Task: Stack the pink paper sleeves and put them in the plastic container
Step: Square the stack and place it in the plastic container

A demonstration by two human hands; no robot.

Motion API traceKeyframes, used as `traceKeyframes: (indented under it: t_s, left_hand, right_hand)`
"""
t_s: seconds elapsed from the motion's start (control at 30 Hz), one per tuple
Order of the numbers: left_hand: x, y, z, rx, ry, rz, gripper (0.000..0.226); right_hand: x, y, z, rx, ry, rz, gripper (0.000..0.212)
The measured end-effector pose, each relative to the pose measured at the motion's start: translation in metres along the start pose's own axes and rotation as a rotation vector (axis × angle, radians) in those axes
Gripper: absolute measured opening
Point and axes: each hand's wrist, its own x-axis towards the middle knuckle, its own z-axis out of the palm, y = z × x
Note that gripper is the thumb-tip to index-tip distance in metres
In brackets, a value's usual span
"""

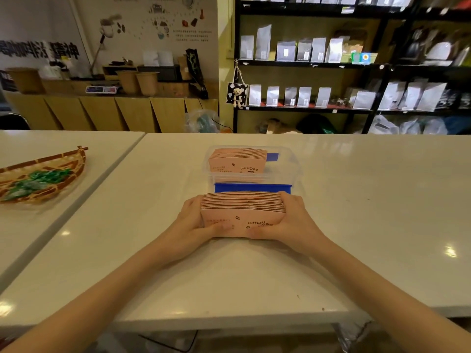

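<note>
A thick stack of pink paper sleeves (242,212) printed with "COFFEE" stands on edge on the white table, just in front of the container. My left hand (192,221) grips its left end and my right hand (293,220) grips its right end. Behind it sits the clear plastic container (293,171) with blue clasps. Another stack of pink sleeves (237,160) stands upright inside its left part.
A woven basket (51,169) holding green wrapped items lies on the neighbouring table at left. A narrow gap runs between the two white tables (356,200). Black shelves with bags stand beyond the far edge.
</note>
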Motion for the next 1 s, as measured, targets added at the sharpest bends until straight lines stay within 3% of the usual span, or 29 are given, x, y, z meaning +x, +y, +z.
traceKeyframes:
  t_s: [0.23,0.47,0.67,0.8,1.0]
  left_hand:
    - [0.002,0.001,0.000,0.003,-0.005,-0.035,0.056]
    - [0.002,0.001,0.001,-0.006,-0.015,-0.041,0.050]
    - [0.007,0.007,-0.015,0.028,-0.049,-0.008,0.035]
    - [0.013,0.013,-0.027,0.260,-0.088,-0.024,0.035]
    - [0.021,0.030,-0.038,0.474,-0.157,-0.015,0.035]
  right_hand:
    - [0.001,0.003,-0.012,-0.042,-0.086,0.066,0.088]
    - [0.001,0.001,-0.007,-0.033,-0.111,-0.030,0.074]
    - [-0.002,-0.006,-0.025,0.034,-0.191,0.046,0.061]
    - [-0.001,-0.020,-0.041,-0.141,-0.165,-0.003,0.040]
    - [0.007,-0.038,-0.054,-0.523,-0.253,-0.134,0.044]
